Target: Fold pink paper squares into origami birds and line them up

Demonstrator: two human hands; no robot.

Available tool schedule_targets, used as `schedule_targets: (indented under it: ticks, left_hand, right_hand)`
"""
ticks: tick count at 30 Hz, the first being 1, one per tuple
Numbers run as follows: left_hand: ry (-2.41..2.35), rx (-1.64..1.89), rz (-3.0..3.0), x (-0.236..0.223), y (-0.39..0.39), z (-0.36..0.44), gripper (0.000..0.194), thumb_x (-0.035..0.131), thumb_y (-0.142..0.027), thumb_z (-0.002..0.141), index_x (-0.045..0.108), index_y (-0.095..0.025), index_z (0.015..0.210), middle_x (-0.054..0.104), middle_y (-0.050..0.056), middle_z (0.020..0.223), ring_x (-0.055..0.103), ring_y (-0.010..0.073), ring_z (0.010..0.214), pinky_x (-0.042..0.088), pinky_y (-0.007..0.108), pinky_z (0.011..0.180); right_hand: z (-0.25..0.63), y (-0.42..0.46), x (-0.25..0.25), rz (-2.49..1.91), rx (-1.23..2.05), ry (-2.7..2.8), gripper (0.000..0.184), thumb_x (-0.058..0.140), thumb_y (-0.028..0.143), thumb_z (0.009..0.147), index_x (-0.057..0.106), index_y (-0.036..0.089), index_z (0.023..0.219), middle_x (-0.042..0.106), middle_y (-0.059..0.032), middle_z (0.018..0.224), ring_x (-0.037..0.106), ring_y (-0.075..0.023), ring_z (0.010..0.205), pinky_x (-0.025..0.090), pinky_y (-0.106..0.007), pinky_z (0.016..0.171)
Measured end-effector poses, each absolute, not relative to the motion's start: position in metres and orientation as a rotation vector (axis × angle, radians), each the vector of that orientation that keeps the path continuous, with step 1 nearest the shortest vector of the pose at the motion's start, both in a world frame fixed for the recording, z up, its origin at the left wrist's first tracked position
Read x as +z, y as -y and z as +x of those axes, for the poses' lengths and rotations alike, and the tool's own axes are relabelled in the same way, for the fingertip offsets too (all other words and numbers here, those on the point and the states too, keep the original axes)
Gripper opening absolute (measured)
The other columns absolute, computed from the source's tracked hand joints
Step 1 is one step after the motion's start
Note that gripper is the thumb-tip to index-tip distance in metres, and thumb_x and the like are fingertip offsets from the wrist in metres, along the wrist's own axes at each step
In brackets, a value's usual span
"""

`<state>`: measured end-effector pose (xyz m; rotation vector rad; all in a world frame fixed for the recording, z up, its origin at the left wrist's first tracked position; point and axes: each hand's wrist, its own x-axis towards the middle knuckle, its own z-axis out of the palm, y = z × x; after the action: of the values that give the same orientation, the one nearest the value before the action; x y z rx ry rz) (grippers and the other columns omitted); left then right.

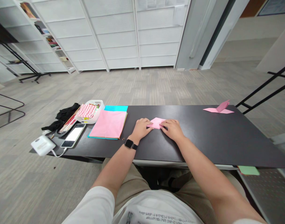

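Note:
A small folded pink origami paper (pixel 156 122) lies on the dark table in front of me. My left hand (pixel 142 127) grips its left edge, the thumb and fingers pinched at the paper. At the opposite edge my right hand (pixel 172 128) pinches the paper the same way. Both hands rest low, close to the tabletop. A finished-looking pink paper figure (pixel 220 109) with a raised wing sits at the far right of the table. To the left of my hands lies a stack of pink origami sheets (pixel 111 123) with blue and other colours beneath.
Along the left end of the dark table (pixel 198 140) are a phone (pixel 73 135) on a cable, a white power bank (pixel 43 145), a white basket (pixel 99 109), a pencil case (pixel 67 124) and black cloth (pixel 66 113). Green paper (pixel 249 170) lies below the right front edge.

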<state>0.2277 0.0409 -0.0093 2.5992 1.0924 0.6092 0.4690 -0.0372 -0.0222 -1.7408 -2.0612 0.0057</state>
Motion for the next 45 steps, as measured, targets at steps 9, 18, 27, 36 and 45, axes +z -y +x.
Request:
schedule_targets:
  ticks: [9, 18, 27, 36, 45]
  left_hand:
    - [-1.103, 0.568, 2.623, -0.008, -0.039, 0.231, 0.017, 0.068, -0.037, 0.100, 0.082, -0.031, 0.107, 0.075, 0.003, 0.117, 0.063, 0.0236, 0.110, 0.043, 0.042, 0.101]
    - [-1.128, 0.598, 2.607, -0.006, -0.035, 0.235, 0.017, 0.067, -0.039, 0.099, 0.082, -0.030, 0.100, 0.075, 0.003, 0.112, 0.063, 0.0237, 0.107, 0.042, 0.043, 0.101]
    - [-1.115, 0.623, 2.640, -0.009, -0.033, 0.243, 0.019, 0.064, -0.036, 0.101, 0.080, -0.027, 0.094, 0.076, 0.004, 0.108, 0.064, 0.0230, 0.103, 0.042, 0.043, 0.100]
    - [-1.094, 0.594, 2.646, -0.008, -0.033, 0.245, 0.017, 0.064, -0.034, 0.101, 0.078, -0.025, 0.094, 0.075, 0.005, 0.109, 0.064, 0.0231, 0.103, 0.043, 0.041, 0.098]
    - [-1.112, 0.609, 2.646, -0.008, -0.033, 0.246, 0.012, 0.064, -0.032, 0.101, 0.075, -0.026, 0.099, 0.075, 0.004, 0.107, 0.064, 0.0236, 0.103, 0.043, 0.041, 0.098]
  right_hand:
    - [0.465, 0.037, -0.016, -1.747, 0.013, 2.075, 0.024, 0.058, 0.037, 0.106, 0.080, 0.028, 0.105, 0.078, -0.0055, 0.112, 0.065, -0.0242, 0.107, 0.034, -0.041, 0.102]
    - [0.464, 0.037, -0.014, -1.768, 0.040, 2.066, 0.022, 0.061, 0.040, 0.104, 0.079, 0.027, 0.100, 0.077, -0.0069, 0.112, 0.063, -0.0249, 0.105, 0.035, -0.041, 0.098]
    - [0.464, 0.038, -0.014, -1.760, 0.028, 2.054, 0.022, 0.062, 0.039, 0.104, 0.077, 0.025, 0.094, 0.074, -0.0054, 0.105, 0.061, -0.0231, 0.102, 0.036, -0.040, 0.098]
    - [0.460, 0.038, -0.011, -1.738, -0.052, 1.993, 0.015, 0.066, 0.033, 0.098, 0.077, 0.025, 0.092, 0.069, -0.0085, 0.120, 0.058, -0.0262, 0.115, 0.038, -0.041, 0.102]
    - [0.457, 0.035, -0.011, -1.816, -0.017, 1.994, 0.021, 0.060, 0.036, 0.102, 0.073, 0.024, 0.092, 0.073, -0.0049, 0.097, 0.063, -0.0228, 0.098, 0.033, -0.040, 0.097]
